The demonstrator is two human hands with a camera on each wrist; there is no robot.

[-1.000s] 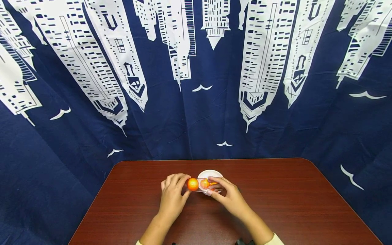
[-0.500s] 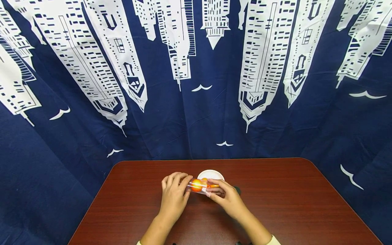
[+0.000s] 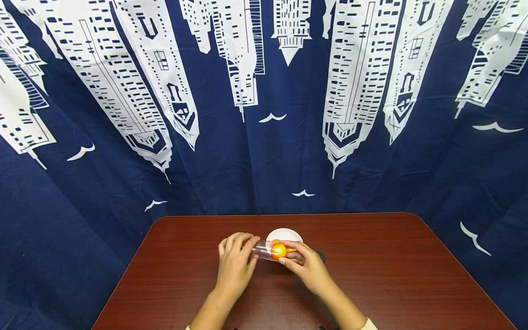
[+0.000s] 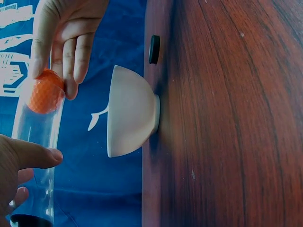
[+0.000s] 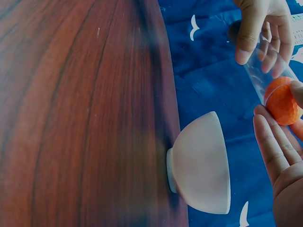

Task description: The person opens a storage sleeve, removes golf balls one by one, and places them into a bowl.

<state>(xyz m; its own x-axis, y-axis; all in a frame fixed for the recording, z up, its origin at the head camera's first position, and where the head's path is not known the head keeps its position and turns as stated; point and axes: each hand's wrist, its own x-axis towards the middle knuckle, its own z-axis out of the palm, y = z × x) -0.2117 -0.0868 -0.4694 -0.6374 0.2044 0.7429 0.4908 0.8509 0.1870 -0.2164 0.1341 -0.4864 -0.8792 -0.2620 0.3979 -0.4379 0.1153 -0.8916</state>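
My left hand (image 3: 236,261) grips a clear plastic tube (image 4: 40,127) that lies tilted above the table, its dark end (image 4: 31,220) below that hand. At the tube's other end sits an orange golf ball (image 3: 278,250), partly inside the rim. My right hand (image 3: 307,266) holds the ball there, thumb (image 5: 298,92) on one side and fingers (image 5: 271,137) under the other. A thin orange sliver shows between the right fingers in the head view. Behind the tube stands a white bowl (image 4: 130,113), with another orange ball (image 3: 275,241) showing in it.
A small round black lid (image 4: 154,49) lies on the brown wooden table (image 3: 392,270) beside the bowl, partly hidden by the right hand in the head view. A dark blue cloth (image 3: 272,160) with a white city print hangs behind the table's far edge.
The golf ball has moved right along the tube, from beside the left hand to the right hand's fingertips. Both hands have stayed nearly in place.
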